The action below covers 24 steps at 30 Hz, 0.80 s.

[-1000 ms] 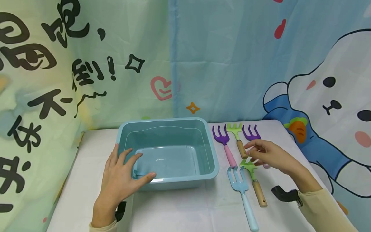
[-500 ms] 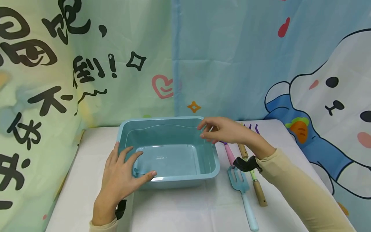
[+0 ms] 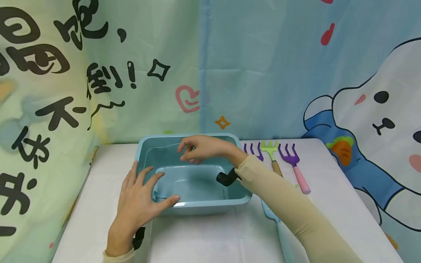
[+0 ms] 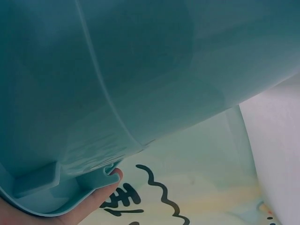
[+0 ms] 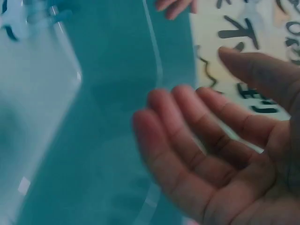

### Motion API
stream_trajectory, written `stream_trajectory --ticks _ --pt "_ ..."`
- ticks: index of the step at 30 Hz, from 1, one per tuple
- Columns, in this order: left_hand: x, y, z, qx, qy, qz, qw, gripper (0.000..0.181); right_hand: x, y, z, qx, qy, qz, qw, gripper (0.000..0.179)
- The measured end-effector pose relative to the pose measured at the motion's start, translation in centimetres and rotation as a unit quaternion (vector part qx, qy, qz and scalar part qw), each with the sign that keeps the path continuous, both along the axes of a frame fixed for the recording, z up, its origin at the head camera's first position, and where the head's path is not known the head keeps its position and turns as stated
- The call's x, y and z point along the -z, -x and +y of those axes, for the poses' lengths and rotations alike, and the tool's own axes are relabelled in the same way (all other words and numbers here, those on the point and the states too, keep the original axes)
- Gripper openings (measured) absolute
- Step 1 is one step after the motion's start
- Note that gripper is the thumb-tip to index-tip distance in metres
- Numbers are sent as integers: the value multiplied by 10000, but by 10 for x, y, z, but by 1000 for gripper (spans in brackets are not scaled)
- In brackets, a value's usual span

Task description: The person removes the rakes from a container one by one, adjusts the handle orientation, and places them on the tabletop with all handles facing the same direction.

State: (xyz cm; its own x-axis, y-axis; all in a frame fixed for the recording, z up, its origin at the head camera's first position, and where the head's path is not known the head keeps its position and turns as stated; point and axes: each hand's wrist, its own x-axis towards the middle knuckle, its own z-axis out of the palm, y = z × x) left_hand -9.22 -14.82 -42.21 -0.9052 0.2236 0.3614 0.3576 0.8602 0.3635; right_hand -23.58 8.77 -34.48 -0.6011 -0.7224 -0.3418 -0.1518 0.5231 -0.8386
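Note:
A light blue plastic basin [image 3: 190,210] stands on the table, with a small blue part [image 3: 154,196] at its near left inner corner. My left hand [image 3: 139,197] rests at the basin's left front corner, fingers spread over the rim and thumb on the front edge. In the left wrist view a finger [image 4: 101,197] lies along the outside of the rim. Over the basin hovers my right hand [image 3: 210,147], holding nothing, its fingers loosely bent; the right wrist view shows the bare palm [image 5: 248,183].
Right of the basin lie several small garden forks: a purple one with a pink handle [image 3: 301,179], a green one with a wooden handle [image 3: 270,148], another purple one [image 3: 252,149] and a light blue one [image 3: 271,212]. My right sleeve [image 3: 289,208] covers part of them. Printed curtains [image 3: 256,73] hang behind.
My right hand has moved left from above the forks, across the basin's right rim, to over its middle. The left hand stays at the basin's corner. The forks lie as before.

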Motion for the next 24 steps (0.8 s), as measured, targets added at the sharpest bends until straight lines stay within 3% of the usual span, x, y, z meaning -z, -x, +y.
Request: stream_trajectory --ticks 5,11,17,24 --pt "1 1 2 43 48 -15 10000 81 29 11 -19 77 192 -742 9970 38" --pt "2 2 2 42 66 33 10000 80 51 15 -33 78 -171 -696 9974 41" --pt "1 2 -1 14 83 30 10000 80 72 12 -39 -171 -1054 -467 9932 32" --pt "4 1 -1 -7 10 45 10000 79 91 0 -42 -824 -2209 -449 9708 25"
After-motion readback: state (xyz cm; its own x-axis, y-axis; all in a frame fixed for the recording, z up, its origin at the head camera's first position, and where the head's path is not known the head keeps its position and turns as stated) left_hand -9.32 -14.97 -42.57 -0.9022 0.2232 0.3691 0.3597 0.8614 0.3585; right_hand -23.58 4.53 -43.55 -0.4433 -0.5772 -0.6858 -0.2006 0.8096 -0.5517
